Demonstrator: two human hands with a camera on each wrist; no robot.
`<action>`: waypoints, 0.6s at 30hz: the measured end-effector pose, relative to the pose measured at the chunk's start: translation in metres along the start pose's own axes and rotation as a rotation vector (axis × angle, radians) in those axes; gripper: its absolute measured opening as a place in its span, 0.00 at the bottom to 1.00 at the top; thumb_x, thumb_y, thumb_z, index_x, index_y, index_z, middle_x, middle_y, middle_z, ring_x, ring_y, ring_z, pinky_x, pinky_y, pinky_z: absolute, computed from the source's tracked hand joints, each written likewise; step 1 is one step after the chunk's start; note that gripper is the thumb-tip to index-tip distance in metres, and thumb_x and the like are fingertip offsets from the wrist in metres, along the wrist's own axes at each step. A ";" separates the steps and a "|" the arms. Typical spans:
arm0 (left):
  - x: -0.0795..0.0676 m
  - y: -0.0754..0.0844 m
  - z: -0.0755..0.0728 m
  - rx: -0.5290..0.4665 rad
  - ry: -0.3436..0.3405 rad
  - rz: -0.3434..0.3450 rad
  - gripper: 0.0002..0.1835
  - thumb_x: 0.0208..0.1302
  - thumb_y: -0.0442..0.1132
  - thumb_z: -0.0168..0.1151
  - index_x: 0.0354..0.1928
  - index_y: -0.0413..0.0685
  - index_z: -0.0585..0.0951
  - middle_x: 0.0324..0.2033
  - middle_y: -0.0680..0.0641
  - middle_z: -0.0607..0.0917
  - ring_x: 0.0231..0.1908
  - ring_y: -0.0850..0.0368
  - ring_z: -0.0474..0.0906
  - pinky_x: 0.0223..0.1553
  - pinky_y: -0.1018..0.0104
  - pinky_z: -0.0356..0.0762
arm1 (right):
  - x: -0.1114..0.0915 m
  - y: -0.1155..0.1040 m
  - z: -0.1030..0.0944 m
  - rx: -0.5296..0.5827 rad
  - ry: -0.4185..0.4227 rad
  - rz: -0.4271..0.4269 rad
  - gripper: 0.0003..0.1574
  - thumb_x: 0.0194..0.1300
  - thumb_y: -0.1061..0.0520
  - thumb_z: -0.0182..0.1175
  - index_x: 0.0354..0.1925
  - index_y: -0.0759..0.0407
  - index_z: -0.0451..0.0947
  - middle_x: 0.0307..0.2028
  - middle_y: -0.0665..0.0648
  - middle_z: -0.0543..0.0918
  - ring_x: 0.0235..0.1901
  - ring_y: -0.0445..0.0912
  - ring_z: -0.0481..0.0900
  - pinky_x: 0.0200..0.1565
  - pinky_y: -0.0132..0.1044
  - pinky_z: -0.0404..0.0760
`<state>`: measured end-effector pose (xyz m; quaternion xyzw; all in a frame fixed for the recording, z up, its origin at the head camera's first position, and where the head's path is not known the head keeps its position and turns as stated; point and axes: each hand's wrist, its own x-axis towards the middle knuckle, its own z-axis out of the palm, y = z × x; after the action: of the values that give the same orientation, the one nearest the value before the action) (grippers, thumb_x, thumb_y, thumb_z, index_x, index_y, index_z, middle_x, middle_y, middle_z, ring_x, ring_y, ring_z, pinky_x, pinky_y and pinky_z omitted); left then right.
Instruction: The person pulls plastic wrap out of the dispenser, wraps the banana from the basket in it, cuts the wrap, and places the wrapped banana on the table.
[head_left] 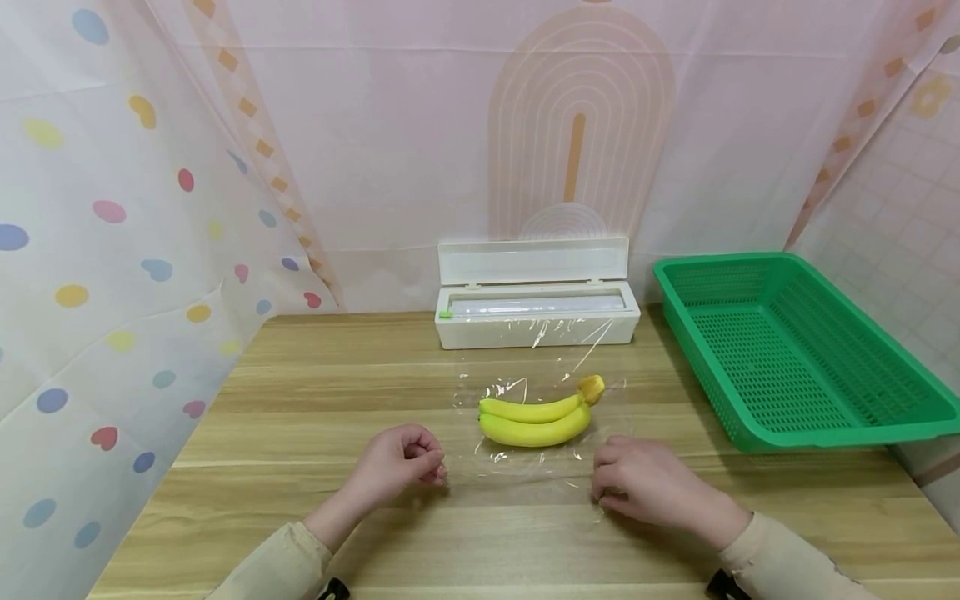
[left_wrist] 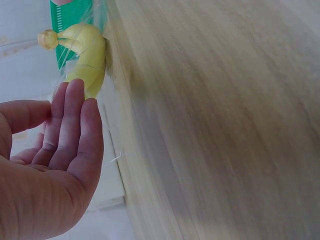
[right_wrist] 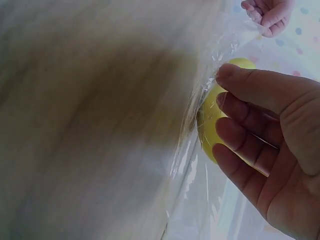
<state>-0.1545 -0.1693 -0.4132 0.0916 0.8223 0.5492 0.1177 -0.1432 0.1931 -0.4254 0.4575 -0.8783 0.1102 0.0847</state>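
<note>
Clear cling film [head_left: 525,477] stretches from a white dispenser box [head_left: 536,335] toward me, overlapping a bunch of two yellow bananas [head_left: 534,423] in the head view. At the film's near left corner, my left hand [head_left: 401,462] pinches its edge between thumb and fingers. My right hand [head_left: 648,485] holds the opposite near corner; the right wrist view shows the film [right_wrist: 186,165] gathered along its edge by the thumb and index fingertips. Both hands stay low over the table, one on each side of the bananas, whose stem points to the back right.
Behind the bananas, the dispenser's lid [head_left: 532,262] stands raised, with a film roll inside and a green slider [head_left: 446,315] on its front edge. A green perforated basket [head_left: 701,367] stands at the right. Patterned cloth [head_left: 375,150] hangs around the wooden table [head_left: 315,392].
</note>
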 end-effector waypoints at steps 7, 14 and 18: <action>-0.001 -0.001 0.000 -0.015 0.004 -0.006 0.03 0.64 0.26 0.62 0.35 0.30 0.78 0.26 0.44 0.85 0.29 0.50 0.85 0.34 0.60 0.86 | -0.006 0.003 -0.003 0.094 0.037 0.071 0.08 0.56 0.56 0.72 0.29 0.43 0.81 0.31 0.36 0.76 0.33 0.34 0.74 0.35 0.31 0.80; -0.003 0.000 -0.001 -0.008 0.011 -0.015 0.04 0.64 0.26 0.62 0.36 0.30 0.78 0.26 0.45 0.85 0.29 0.50 0.85 0.35 0.61 0.86 | -0.015 0.010 -0.006 0.184 0.161 0.170 0.11 0.57 0.61 0.71 0.31 0.46 0.79 0.31 0.38 0.78 0.32 0.34 0.75 0.35 0.33 0.81; -0.004 -0.002 -0.002 0.002 0.010 -0.004 0.03 0.64 0.26 0.62 0.36 0.31 0.78 0.26 0.45 0.84 0.30 0.50 0.85 0.35 0.62 0.86 | -0.020 0.013 -0.007 0.201 0.245 0.212 0.12 0.55 0.64 0.71 0.32 0.49 0.80 0.31 0.40 0.80 0.32 0.34 0.76 0.34 0.33 0.82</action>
<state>-0.1518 -0.1728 -0.4138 0.0873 0.8235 0.5487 0.1144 -0.1420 0.2178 -0.4250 0.3519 -0.8892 0.2606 0.1329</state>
